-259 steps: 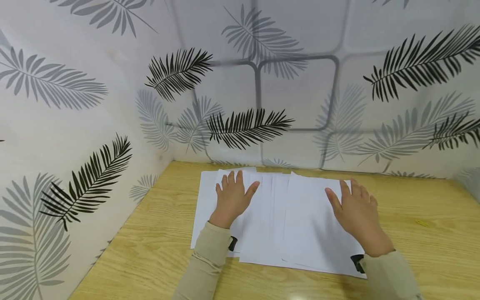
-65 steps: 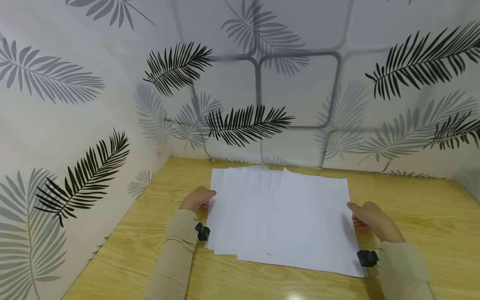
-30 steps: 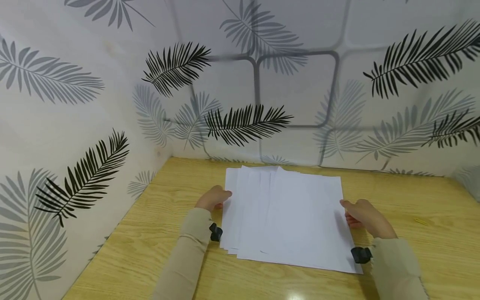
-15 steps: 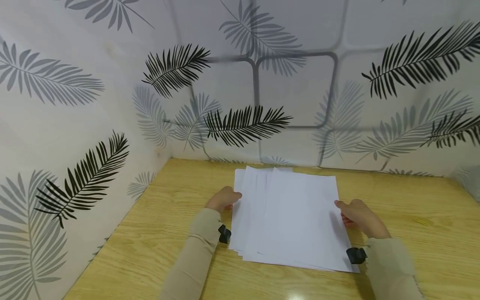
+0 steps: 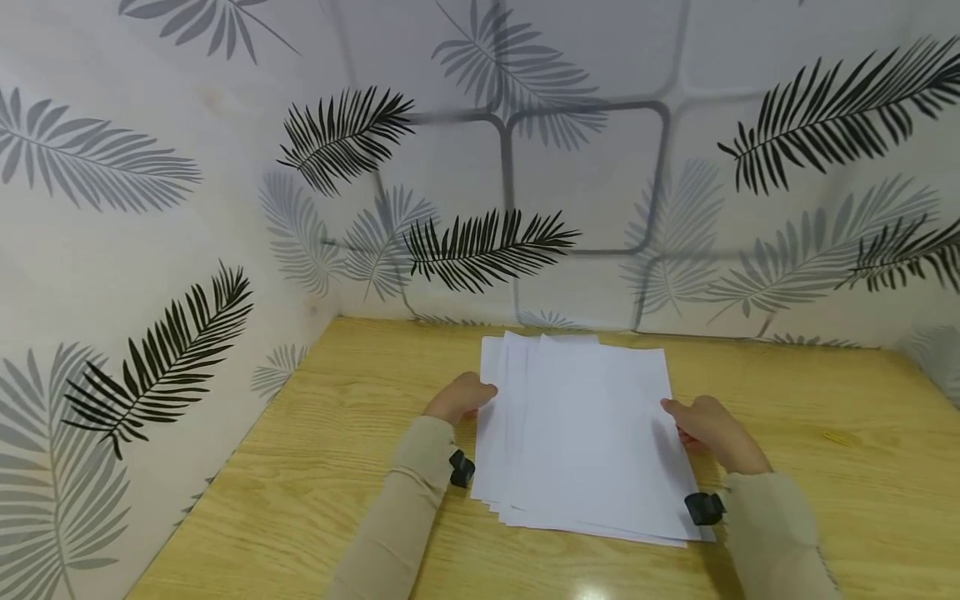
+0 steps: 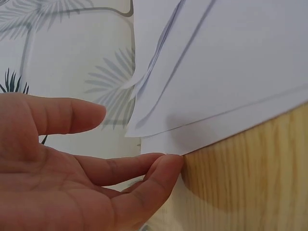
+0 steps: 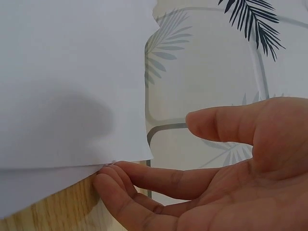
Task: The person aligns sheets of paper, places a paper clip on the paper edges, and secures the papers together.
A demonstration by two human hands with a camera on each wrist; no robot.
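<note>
A loose stack of white paper sheets (image 5: 592,433) lies on the table, its edges uneven at the left and along the front. My left hand (image 5: 457,398) is at the stack's left edge. In the left wrist view its fingertips (image 6: 168,163) touch the edge of the sheets, while the thumb stays apart above. On the opposite side, my right hand (image 5: 716,432) meets the right edge. The right wrist view shows its fingertips (image 7: 108,178) against the paper's edge, with the thumb lifted clear of the sheets. Neither hand pinches the paper.
The wood-grain table (image 5: 337,467) extends to both sides of the stack. A small yellow item (image 5: 842,437) lies to the right of my right hand. Behind and at the left hang pale sheets of leaf-patterned covering (image 5: 480,183).
First my hands hovered over widely spread sheets, then moved to the two side edges. Both hands have since come closer together, the left one mostly moving right, and the stack has become narrower.
</note>
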